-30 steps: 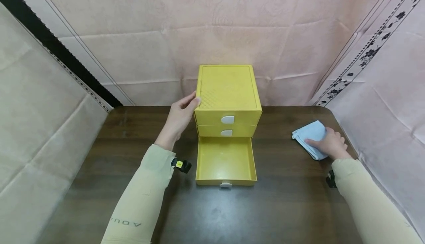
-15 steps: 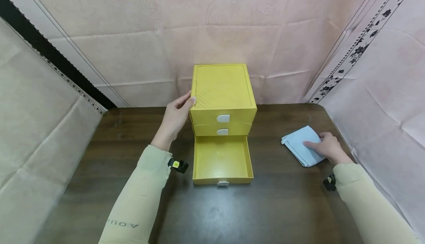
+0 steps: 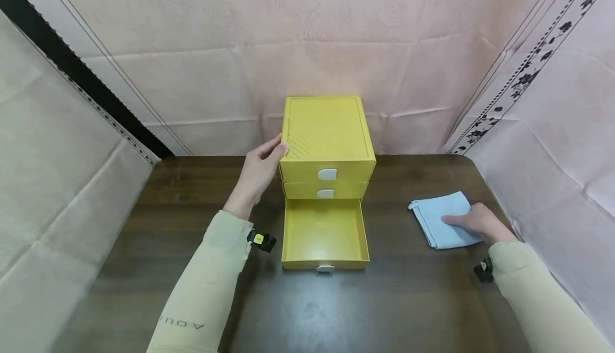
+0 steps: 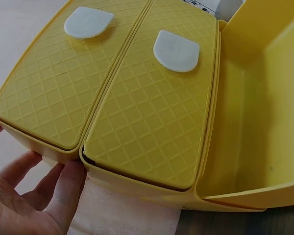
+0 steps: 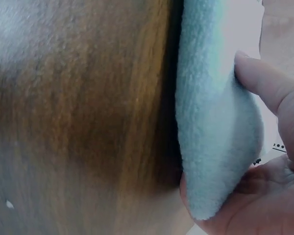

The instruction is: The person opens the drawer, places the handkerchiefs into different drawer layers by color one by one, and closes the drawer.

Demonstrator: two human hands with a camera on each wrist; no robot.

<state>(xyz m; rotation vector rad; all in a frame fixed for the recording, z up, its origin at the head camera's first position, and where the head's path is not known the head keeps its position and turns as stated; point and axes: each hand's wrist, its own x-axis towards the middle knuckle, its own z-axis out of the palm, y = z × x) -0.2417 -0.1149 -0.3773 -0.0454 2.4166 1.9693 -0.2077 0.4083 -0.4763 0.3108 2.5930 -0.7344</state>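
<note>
A yellow drawer unit (image 3: 328,128) stands against the cloth backdrop, its bottom drawer (image 3: 325,230) pulled out and bare inside. The two upper drawers, each with a white tab, are closed. My left hand (image 3: 257,171) rests at the unit's upper left side, thumb at the top edge; in the left wrist view its fingertips (image 4: 73,169) touch the side wall. To the right, my right hand (image 3: 480,222) holds a folded light-blue towel (image 3: 439,217) by its right edge. The right wrist view shows the thumb on top of the fuzzy towel (image 5: 210,122) and the other fingers under it.
Dark wooden table (image 3: 192,267) under everything. Pale cloth walls rise at the back (image 3: 216,86) and at both sides, the right one (image 3: 567,144) close to my right forearm. The open drawer projects toward me between my arms.
The towel in my right hand has shifted a little toward me and turned slightly. My left hand stays at the drawer unit, which has not moved; the head view sways a little.
</note>
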